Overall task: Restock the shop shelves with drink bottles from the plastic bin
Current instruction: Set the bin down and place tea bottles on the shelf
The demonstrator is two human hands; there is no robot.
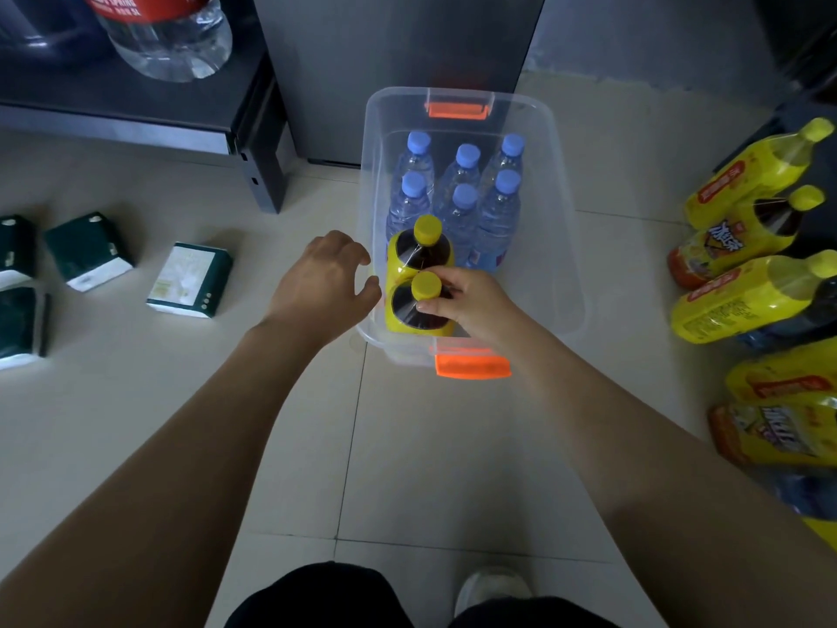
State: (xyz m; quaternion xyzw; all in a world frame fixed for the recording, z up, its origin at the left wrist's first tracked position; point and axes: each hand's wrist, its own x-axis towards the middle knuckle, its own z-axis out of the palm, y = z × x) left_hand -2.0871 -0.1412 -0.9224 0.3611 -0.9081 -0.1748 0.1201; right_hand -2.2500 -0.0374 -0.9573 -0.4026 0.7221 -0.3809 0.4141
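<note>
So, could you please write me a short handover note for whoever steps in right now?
Left hand: open, hovering beside the clear plastic bin with orange latches.
Right hand: grips the neck of the nearer yellow-capped dark drink bottle, upright in the bin.
Also in the bin: a second yellow-capped bottle and six blue-capped clear water bottles.
Done: seemingly the yellow-labelled bottles lying at the right.
Left: all eight bottles in the bin.

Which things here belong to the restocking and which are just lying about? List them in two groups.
Job: plastic bin, nearer yellow-capped drink bottle gripped by right hand, farther yellow-capped drink bottle, six blue-capped water bottles, left hand, dark shelf.
Lying about: tissue packs on the floor, white shoe.
</note>
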